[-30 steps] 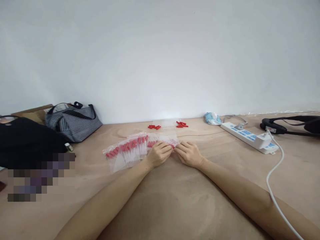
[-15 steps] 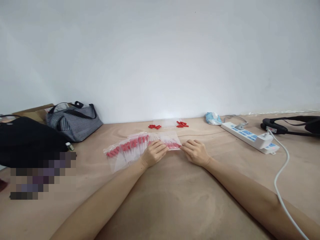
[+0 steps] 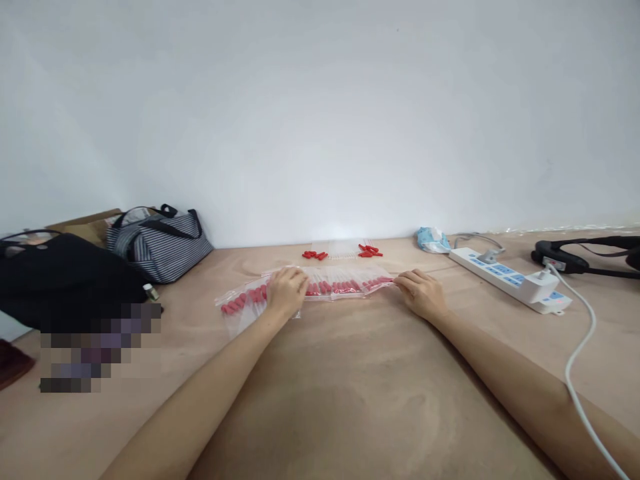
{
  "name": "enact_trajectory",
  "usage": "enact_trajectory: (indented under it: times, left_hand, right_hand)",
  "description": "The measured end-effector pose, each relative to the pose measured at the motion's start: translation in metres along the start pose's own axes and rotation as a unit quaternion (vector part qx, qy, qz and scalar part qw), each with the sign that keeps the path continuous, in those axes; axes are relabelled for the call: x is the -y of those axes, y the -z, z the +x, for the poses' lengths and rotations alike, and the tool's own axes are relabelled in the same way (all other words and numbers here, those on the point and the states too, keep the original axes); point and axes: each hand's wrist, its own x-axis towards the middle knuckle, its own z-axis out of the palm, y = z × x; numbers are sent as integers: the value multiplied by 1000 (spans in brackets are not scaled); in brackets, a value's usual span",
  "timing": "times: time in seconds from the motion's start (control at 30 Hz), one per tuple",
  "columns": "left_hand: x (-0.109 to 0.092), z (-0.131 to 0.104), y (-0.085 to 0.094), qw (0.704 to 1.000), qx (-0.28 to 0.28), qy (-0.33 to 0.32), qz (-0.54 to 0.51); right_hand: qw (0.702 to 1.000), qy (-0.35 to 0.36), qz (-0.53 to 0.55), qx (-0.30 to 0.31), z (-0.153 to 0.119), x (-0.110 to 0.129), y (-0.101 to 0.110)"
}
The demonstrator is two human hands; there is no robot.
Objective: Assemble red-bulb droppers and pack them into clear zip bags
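A row of clear zip bags (image 3: pixel 345 273) lies overlapping on the table, filled with thin clear tubes that have red bulb ends, like droppers. My left hand (image 3: pixel 287 292) is over the middle-left bags, its fingers curled down onto the plastic; the fingertips are partly hidden. At the row's right end, my right hand (image 3: pixel 424 293) pinches the corner of the rightmost zip bag (image 3: pixel 377 285) between thumb and fingers. Further left, another zip bag (image 3: pixel 240 310) with red-ended tubes sticks out past my left wrist.
Behind the row, loose red bulbs (image 3: pixel 314 255) and more red bulbs (image 3: pixel 370 251) flank a clear bag (image 3: pixel 340 248) by the wall. A white power strip (image 3: pixel 505 280) with a cable, a blue-white packet (image 3: pixel 433 240) and a black headset (image 3: pixel 563 257) stand right. Left are a striped bag (image 3: pixel 163 247) and black bag (image 3: pixel 65 280).
My hands have moved apart: the left to the left over other bags, the right to the right with the bag's corner. More red ends show between them. The view has shifted slightly.
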Motion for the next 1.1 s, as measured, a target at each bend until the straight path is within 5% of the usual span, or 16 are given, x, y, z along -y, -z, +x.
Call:
enact_trajectory:
  times: [0.17,0.3,0.43,0.63,0.83,0.93,1.0,1.03,1.1]
  left_hand:
    - [63,14,32,974,53,218,17]
    - [95,9,53,938,165,299,-64]
    - [100,1,61,904,228,331,-143]
    - [93,10,73,898,200,323,-223]
    - [83,33,82,916,97,303,-244]
    - [61,46,68,933,-34,286,-214]
    - [39,53,50,936,-235,218,-145]
    - [28,55,39,934,-287,167,-129]
    - [7,59,15,942,-307,18,-135]
  right_hand:
    - [997,-12,42,62,-3,-5,4]
    - [996,-30,60,65,0,4,5]
    - [994,-42,74,73,0,5,0]
    - [994,-47,83,51,-1,3,-2]
    - [967,-131,216,-44,9,20,0]
    - [935,-196,293,-46,17,38,-3]
    - [908,-231,349,-36,21,50,-6]
    - [896,-242,372,-33,22,55,-8]
    - [888,-239,391,-31,21,62,-11]
